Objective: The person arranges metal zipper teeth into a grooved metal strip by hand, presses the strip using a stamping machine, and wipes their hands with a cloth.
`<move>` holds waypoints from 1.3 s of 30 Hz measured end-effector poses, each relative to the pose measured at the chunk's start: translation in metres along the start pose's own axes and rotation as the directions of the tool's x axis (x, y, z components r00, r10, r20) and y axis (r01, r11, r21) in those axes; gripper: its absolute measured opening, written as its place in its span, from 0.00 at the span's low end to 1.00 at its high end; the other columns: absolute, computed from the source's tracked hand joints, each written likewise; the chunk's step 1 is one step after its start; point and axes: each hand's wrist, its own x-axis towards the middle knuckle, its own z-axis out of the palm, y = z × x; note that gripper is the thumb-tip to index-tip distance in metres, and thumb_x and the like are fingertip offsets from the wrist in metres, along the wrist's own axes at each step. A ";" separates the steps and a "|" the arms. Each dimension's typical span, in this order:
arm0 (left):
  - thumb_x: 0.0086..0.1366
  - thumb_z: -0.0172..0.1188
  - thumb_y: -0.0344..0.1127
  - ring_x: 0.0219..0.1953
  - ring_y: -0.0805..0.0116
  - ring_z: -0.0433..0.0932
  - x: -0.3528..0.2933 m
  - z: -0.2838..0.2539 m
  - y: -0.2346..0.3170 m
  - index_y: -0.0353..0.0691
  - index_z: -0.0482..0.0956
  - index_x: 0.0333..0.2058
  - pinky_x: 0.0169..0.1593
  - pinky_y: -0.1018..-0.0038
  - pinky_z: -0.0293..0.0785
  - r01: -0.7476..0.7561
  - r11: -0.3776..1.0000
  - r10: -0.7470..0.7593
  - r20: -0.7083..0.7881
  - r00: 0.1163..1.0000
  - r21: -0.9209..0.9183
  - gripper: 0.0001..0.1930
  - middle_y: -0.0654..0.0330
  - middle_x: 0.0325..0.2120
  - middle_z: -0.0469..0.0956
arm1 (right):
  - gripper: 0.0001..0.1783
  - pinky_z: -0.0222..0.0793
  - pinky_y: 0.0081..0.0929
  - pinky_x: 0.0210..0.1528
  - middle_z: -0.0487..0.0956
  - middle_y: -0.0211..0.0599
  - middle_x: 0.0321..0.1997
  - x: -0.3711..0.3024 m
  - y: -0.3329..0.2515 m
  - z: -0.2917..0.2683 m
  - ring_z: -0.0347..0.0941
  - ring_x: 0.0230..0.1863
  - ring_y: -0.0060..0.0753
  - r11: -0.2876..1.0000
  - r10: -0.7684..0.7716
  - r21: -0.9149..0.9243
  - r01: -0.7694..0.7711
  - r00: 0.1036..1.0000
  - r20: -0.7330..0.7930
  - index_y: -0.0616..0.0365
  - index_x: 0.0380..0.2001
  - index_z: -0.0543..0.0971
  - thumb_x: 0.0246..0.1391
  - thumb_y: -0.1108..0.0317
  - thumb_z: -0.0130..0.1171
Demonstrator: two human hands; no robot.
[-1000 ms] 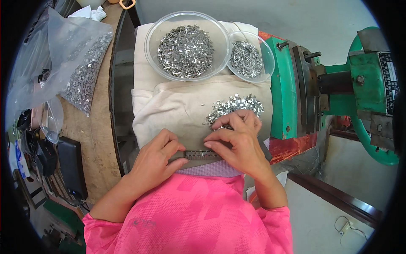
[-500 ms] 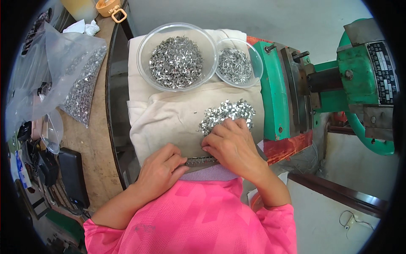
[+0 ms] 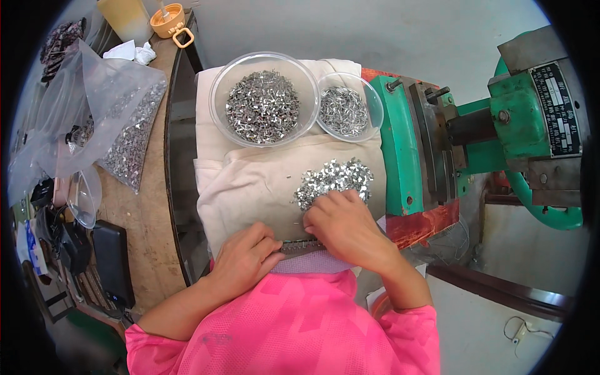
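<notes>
Since a second ago, the right hand (image 3: 347, 228) has bunched up its fingers. Back then its thumb and pointing finger were spread apart by the strip (image 3: 299, 244); now they are close together at the near edge of the shiny pile (image 3: 334, 180). The whole view has slid a little too. The left hand (image 3: 247, 256) has stayed at the same end of the strip.

The left hand is pinching the left end of the strip with its thumb and fingers. The strip is thin and dark, with a row of tiny metal bits along it. It lies at the near side, in front of the pink shirt (image 3: 281, 312), and its right part is hidden by the right hand. The right hand is curled, with its fingertips tucked out of sight, so I cannot tell if it has a bit in it.

The pile is made of little flat silver pieces. It sits on the pale cloth (image 3: 240, 187), on the right side. One tiny bit lies alone just left of it.

On the far part of the cloth are a big clear bowl (image 3: 310, 94) and, to its right, a small clear bowl (image 3: 375, 119). Both have metal bits in them. Farther right is a green machine (image 3: 514, 125). On the left is a wooden table (image 3: 156, 237) with a see-through bag (image 3: 112, 75) of metal bits. A black box (image 3: 114, 262) lies nearer, and an orange lid (image 3: 167, 24) is at the far end.
</notes>
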 end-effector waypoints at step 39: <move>0.55 0.72 0.31 0.30 0.63 0.77 0.006 -0.008 -0.008 0.37 0.76 0.39 0.34 0.69 0.76 0.142 0.983 -0.128 0.121 0.984 -0.113 0.15 0.57 0.41 0.70 | 0.07 0.46 0.45 0.56 0.77 0.27 0.51 -0.004 -0.019 0.028 0.61 0.56 0.43 0.927 0.248 0.314 -0.205 0.963 -0.103 0.50 0.27 0.87 0.45 0.62 0.71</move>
